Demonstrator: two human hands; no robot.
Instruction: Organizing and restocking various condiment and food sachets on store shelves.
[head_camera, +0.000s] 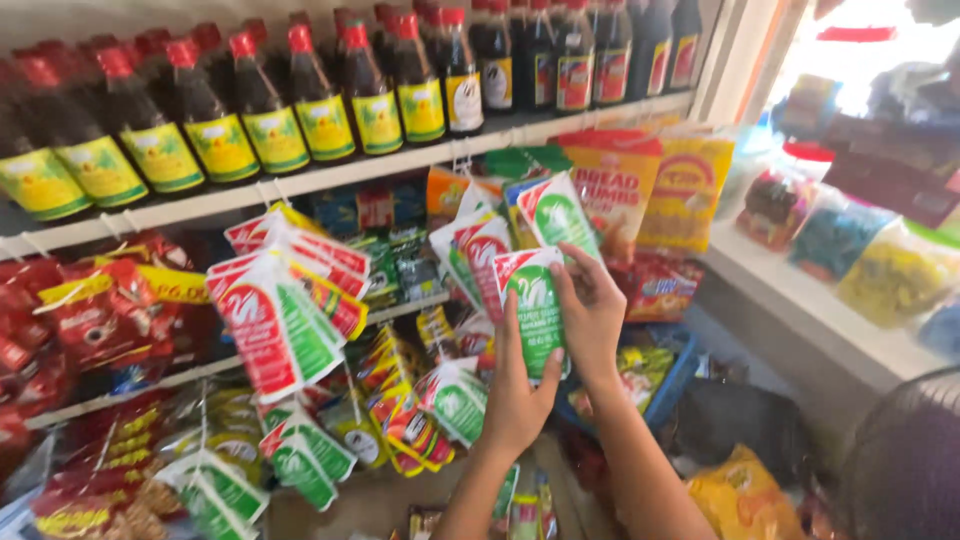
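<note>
Sachet (535, 310), white, red and green, is held upright between both hands in the head view. The left hand (515, 390) is clasped on its lower edge from below; the right hand (592, 315) is pinched on its right side. More sachets (280, 320) hang left of the grip, and dark bottles (300, 100) are lined on the shelf (330, 178) above.

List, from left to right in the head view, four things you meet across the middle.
Hanging red, white and green sachet bundle → left hand → right hand → clear bag of yellow snacks.
</note>
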